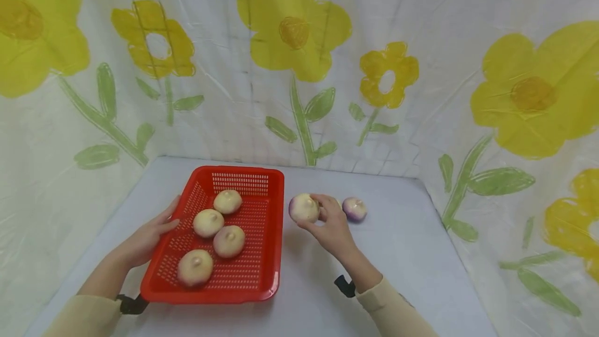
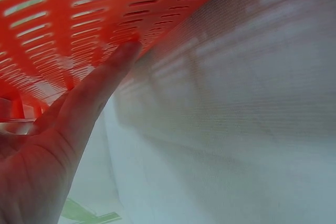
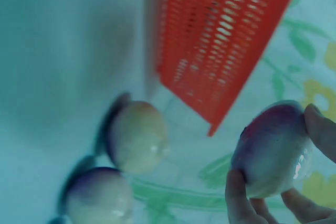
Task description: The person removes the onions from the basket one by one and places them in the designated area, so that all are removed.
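My left hand [image 1: 145,238] holds the left side of a red plastic basket [image 1: 273,233], thumb at the rim. In the left wrist view its fingers [image 2: 100,87] lie along the outside of the slotted wall. Several white turnips with purple tinges, one of them a turnip [image 1: 229,241] near the middle, sit in the basket. To the right of the basket, my right hand [image 1: 334,228] holds another turnip [image 1: 304,208] between thumb and fingers, above the table. The right wrist view shows this held turnip [image 3: 273,150] with its purple side.
On the table [image 1: 398,259], past my right hand, lies a turnip [image 1: 354,209]. A second loose turnip [image 3: 139,137] is beside it, mostly hidden by the hand in the head view. A flower-printed curtain [image 1: 210,134] hangs behind and around the table.
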Demonstrator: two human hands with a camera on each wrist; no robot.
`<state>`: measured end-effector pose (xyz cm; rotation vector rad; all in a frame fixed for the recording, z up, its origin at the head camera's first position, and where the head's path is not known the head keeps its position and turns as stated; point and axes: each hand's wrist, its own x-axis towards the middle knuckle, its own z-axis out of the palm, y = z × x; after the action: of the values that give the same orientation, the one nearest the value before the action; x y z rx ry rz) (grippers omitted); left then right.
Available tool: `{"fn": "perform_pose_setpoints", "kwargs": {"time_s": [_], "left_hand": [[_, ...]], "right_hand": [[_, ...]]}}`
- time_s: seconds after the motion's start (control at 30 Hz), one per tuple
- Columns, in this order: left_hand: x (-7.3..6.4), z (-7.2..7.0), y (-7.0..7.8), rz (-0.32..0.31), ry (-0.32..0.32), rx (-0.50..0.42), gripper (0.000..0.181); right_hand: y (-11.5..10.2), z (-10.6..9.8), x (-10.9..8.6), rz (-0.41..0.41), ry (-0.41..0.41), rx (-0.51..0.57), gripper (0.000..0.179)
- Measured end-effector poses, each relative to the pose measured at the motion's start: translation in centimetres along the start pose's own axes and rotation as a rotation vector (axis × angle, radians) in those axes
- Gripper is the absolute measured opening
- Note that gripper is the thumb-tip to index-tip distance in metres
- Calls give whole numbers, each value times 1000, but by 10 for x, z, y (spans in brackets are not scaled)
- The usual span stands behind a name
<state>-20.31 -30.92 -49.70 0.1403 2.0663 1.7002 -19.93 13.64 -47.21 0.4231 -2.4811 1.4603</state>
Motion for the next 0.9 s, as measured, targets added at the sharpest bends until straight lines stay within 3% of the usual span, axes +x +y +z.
{"fn": "perform_pose_setpoints", "kwargs": {"time_s": [0.27, 0.47, 0.73, 0.9], "left_hand": [[0, -2, -2, 6, -20, -4, 67], [2, -3, -2, 19, -40, -4, 68], [5, -1, 1, 7, -22, 9, 69], [3, -1, -2, -8, -12, 9, 67]], "right_hand": [[40, 15, -20, -29, 0, -124, 59], [50, 26, -28, -103, 28, -226, 61], [56, 31, -28, 18, -41, -231, 62], [60, 34, -25, 24, -78, -242, 64]]}}
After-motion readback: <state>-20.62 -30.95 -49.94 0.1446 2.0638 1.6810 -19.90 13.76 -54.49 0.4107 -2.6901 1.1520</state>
